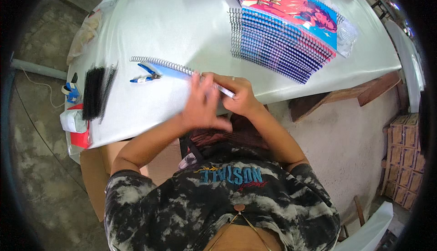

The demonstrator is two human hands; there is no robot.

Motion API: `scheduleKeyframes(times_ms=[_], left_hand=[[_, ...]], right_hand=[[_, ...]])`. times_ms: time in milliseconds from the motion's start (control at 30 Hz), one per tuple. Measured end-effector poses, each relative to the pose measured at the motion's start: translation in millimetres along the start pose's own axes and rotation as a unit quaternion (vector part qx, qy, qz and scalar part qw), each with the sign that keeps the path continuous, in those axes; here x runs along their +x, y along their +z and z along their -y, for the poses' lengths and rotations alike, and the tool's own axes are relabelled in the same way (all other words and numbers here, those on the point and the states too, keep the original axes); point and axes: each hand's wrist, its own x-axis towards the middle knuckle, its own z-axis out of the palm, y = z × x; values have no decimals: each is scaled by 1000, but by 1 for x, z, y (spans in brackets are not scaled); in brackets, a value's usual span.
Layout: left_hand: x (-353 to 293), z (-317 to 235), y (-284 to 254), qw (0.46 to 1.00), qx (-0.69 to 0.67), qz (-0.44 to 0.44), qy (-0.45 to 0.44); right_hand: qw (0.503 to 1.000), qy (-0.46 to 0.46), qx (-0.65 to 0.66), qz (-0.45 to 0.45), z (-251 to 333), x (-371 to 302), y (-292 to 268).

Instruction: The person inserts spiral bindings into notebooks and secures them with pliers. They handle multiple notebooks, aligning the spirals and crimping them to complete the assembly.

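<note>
A spiral notebook [174,71] with a blue cover is tilted up at the front edge of the table, its wire coil running along the top toward the left. My right hand [237,94] grips its near right end, fingers wrapped round the edge. Blurred by motion, my left hand [202,103] is beside the coil with fingers spread and thumb stuck out; whether it touches the notebook I cannot tell. Just left of the notebook lie blue-handled cutting pliers [148,76]. Farther left is a bundle of black spiral coils [94,92].
A tall fanned stack of spiral notebooks [282,37] with pink and blue covers stands on the white-covered table [159,19] at the back right. A blue tape dispenser [71,92] and a red-and-white packet [78,126] lie at the left edge. A cardboard box [98,178] is below.
</note>
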Motion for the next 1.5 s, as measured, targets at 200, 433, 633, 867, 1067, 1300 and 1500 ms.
scheduleKeyframes(times_ms=[200,433,633,867,1067,1300,1500], left_hand=[[11,34,-12,965,107,-138,-198],[23,-46,-55,968,-62,-48,-239],[56,-51,-157,868,-95,-158,-462],[27,-14,-170,698,-452,-175,-527],[40,-5,-160,723,-449,-131,-509],[48,15,-142,637,-557,-90,-525],[48,34,-128,599,-578,-87,-547]], right_hand=[[998,-38,-55,7,4,1,17],[996,-69,61,9,24,25,33],[988,-126,-74,55,84,70,38],[976,158,106,108,90,85,43],[973,192,111,66,82,84,36],[953,269,92,108,71,93,12],[965,235,97,60,59,89,18]])
